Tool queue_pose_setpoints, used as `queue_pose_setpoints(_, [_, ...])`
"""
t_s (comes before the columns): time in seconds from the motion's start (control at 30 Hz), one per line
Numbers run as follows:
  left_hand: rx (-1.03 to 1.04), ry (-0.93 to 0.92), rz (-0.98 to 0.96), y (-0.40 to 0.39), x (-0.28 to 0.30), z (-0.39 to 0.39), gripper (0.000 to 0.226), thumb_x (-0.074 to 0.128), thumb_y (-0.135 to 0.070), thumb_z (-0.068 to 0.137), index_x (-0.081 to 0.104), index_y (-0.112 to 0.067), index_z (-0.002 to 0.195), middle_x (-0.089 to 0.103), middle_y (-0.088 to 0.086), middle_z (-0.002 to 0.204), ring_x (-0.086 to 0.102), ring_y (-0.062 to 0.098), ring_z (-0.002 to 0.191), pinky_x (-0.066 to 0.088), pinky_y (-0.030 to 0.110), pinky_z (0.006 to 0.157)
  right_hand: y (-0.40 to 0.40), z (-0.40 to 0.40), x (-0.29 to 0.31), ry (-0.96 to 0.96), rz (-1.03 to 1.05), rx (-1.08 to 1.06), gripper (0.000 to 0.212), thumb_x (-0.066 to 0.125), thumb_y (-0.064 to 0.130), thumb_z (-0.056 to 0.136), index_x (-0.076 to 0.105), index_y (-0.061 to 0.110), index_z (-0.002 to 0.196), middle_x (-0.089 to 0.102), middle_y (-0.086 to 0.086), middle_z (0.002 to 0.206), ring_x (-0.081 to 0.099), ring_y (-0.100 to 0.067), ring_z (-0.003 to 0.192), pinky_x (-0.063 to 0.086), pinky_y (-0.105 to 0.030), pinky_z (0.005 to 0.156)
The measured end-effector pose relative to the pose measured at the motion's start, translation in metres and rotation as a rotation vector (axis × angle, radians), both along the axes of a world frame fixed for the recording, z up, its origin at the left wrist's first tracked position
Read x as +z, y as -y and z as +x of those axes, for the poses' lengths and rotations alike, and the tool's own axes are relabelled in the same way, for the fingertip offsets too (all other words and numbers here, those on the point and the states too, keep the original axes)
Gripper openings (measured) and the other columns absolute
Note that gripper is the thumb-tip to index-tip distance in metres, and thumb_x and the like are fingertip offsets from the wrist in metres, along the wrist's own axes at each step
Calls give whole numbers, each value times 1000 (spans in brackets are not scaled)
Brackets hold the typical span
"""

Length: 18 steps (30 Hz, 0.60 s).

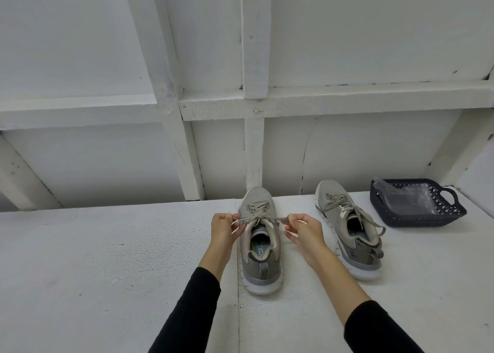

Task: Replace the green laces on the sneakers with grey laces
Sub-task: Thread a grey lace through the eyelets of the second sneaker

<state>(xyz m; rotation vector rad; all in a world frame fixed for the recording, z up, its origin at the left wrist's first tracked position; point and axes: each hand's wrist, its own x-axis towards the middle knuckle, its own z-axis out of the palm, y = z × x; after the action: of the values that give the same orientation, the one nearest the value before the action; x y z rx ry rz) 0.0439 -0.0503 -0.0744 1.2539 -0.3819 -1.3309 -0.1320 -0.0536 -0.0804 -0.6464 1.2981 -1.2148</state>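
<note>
Grey laces [256, 217], flat woven, threaded through the near sneaker [258, 243]: grey knit upper, padded collar, translucent pale sole, striped heel tab; it stands toe-to-wall at the middle of the desk [107, 259]. Lace ends drawn out level to either side above the tongue. Left hand [224, 228], fingers curled, pinching the left lace end. Right hand [303, 231], fingers curled, pinching the right lace end. Black sleeves on both forearms.

Second sneaker [347, 227], same make, to the right and apart from the first, angled slightly; grey lace [355, 213] threaded, one loose end trailing over the collar.

Basket [417, 205], dark blue plastic, openwork lattice walls, loop handles, at the desk's right rear, near the second sneaker. Contents: crumpled clear plastic [406, 196], possibly a bag; anything under it is not discernible.

Desk surface white, rough, painted. White painted timber framing and panels [254, 58] behind.
</note>
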Motion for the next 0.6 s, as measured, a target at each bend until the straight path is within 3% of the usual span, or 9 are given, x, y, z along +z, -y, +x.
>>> queue_pose_setpoints(0.07, [-95, 283, -69, -6, 2, 1, 6, 48, -4, 99, 47, -9, 100, 56, 5, 100, 57, 19, 86, 51, 24, 70, -1, -12, 0, -503, -110, 88, 11, 53, 7, 96, 64, 7, 91, 70, -8, 90, 63, -20, 79, 48, -25, 66])
queue_pose_setpoints(0.13, [-163, 663, -176, -12, 2, -2, 12, 57, -14, 96, 51, -18, 106, 51, -3, 108, 50, 18, 105, 45, 22, 81, -5, -25, 0, -934, -238, 113, 17, 50, 7, 97, 66, 6, 102, 67, -8, 99, 61, -22, 91, 43, -27, 72])
queue_pose_setpoints(0.2, [-199, 1009, -296, -19, 5, -8, 8, 60, -26, 94, 58, -27, 101, 49, -9, 115, 36, 14, 113, 34, 29, 95, -10, -36, 3, -1240, -333, 82, 23, 47, 6, 97, 63, 3, 114, 64, -12, 109, 56, -27, 100, 45, -35, 82])
queue_pose_setpoints(0.27, [-312, 1245, -363, -28, 12, -15, 9, 56, -37, 95, 61, -31, 92, 51, -16, 112, 30, 10, 112, 24, 34, 98, -18, -45, 6, -1476, -327, 37, 27, 48, 3, 92, 59, 3, 117, 60, -14, 114, 51, -31, 106, 40, -40, 88])
queue_pose_setpoints(0.37, [-472, 1493, -340, -41, 24, -22, 31, 45, -48, 96, 62, -28, 79, 56, -17, 100, 34, 10, 108, 18, 41, 100, -30, -56, 10, -1669, -139, 4, 36, 53, 10, 84, 52, 2, 119, 55, -15, 122, 46, -31, 114, 32, -43, 97])
queue_pose_setpoints(0.5, [-693, 1646, -215, -61, 29, -23, 47, 40, -56, 93, 52, -23, 62, 53, -10, 69, 50, 14, 84, 27, 42, 94, -45, -74, 14, -1702, 165, 106, 48, 58, 27, 83, 46, 8, 126, 49, -9, 133, 37, -27, 129, 21, -49, 110])
queue_pose_setpoints(0.6, [-858, 1735, -206, -71, 26, -23, 39, 52, -54, 89, 50, -18, 74, 48, -6, 77, 48, 18, 83, 32, 37, 86, -49, -82, 18, -1754, 83, 218, 32, 59, 22, 87, 53, 16, 118, 57, -2, 124, 40, -22, 125, 27, -43, 105])
